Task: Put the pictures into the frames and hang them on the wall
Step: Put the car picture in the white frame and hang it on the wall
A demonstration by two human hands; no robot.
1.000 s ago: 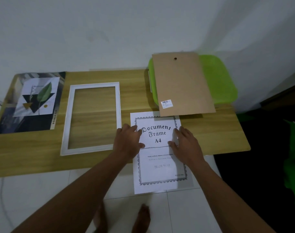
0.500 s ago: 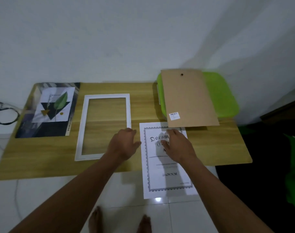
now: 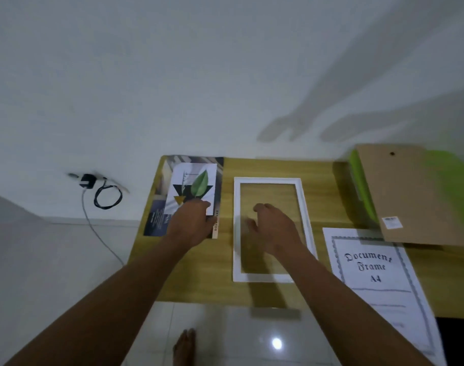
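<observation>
A leaf picture (image 3: 192, 184) with dark borders lies at the table's far left. My left hand (image 3: 191, 223) rests on its lower right part, fingers on the paper. A white frame (image 3: 271, 180) lies flat in the middle of the table. My right hand (image 3: 273, 227) hovers over the frame's opening with fingers spread and holds nothing. To the right lies the white "Document Frame A4" sheet (image 3: 376, 268), half hanging over the table's front edge. The brown backing board (image 3: 407, 196) rests on a green box (image 3: 452, 175) at the far right.
The wooden table (image 3: 199, 276) stands against a white wall. A black charger with a looped cable (image 3: 106, 196) hangs from the wall at the left. White floor tiles and my bare foot (image 3: 184, 347) lie below the table's front edge.
Both hands left the A4 sheet and moved left: the left hand onto the leaf picture, the right over the white frame. The camera swung left and up.
</observation>
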